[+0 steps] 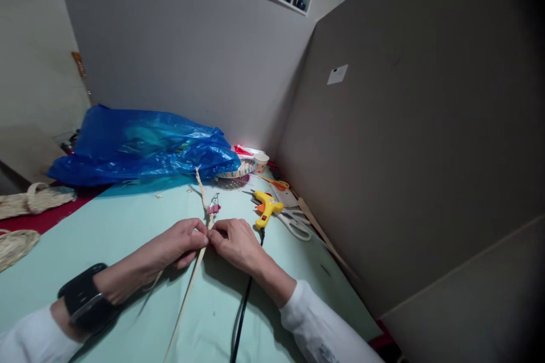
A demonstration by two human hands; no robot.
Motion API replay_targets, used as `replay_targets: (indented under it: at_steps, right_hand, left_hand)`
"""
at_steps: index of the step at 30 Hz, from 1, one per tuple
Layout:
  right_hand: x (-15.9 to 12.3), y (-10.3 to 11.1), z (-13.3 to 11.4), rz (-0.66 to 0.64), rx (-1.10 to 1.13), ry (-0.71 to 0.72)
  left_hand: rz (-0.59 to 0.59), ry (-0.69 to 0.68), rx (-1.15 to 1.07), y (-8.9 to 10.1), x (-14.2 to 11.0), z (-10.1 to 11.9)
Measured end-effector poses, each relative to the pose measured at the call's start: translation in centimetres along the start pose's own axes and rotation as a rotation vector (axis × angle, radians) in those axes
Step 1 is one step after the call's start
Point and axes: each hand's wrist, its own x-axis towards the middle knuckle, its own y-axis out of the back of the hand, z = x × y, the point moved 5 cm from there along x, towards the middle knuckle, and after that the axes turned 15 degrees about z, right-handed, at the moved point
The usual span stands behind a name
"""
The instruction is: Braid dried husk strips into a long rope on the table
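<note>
A thin pale braid of straw-like strands runs across the table and under my fingers. My left hand is closed in a pinch on it from the left. From the right, my right hand pinches the same spot, the fingertips of both hands almost touching. Just beyond my fingers, a pinkish clip with wire handles sits on the braid. One long loose strand trails from my hands toward the near edge, and a shorter one hangs below my left wrist.
Right of my hands lie a yellow glue gun with a black cord, white-handled scissors and orange-handled scissors. A blue plastic bag, a woven basket and a paper cup stand behind. Woven straw pieces lie left. Grey partitions border the table.
</note>
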Motion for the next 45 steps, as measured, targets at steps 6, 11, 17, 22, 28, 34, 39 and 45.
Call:
replay_targets:
  at_steps: [6,11,17,22,28,34,39,45]
  right_hand:
    - [-0.2,-0.9,1.1,-0.021,0.175,-0.134]
    - [-0.5,-1.0,1.1,0.028,0.169,-0.154]
    - [-0.8,-0.6,0.6,0.092,0.060,-0.030]
    - [-0.9,-0.6,0.6,0.060,0.017,0.023]
    - [-0.6,-1.4,1.7,-0.066,0.412,-0.165]
    - [-1.1,-2.2,2.5,-0.139,0.689,-0.421]
    - [-0.9,-2.3,2.6,-0.107,0.736,-0.488]
    - [-0.8,-1.8,2.3,-0.111,0.711,-0.505]
  left_hand:
    - [0.049,-0.112,0.152,-0.2,0.0,-0.1]
    - [0.135,-0.211,0.300,0.3,-1.0,1.4]
    - [0.317,-0.278,0.476,0.4,-1.5,3.5]
    - [0.338,-0.168,0.473,-0.3,-1.7,2.8]
    - [0.345,-0.228,0.616,-2.1,-3.3,2.8]
    - [0.249,-0.344,0.760,-3.6,-4.8,2.6]
    - [0.254,-0.378,0.720,-2.9,-5.0,3.8]
    - [0.444,-0.267,0.474,0.3,-2.4,4.1]
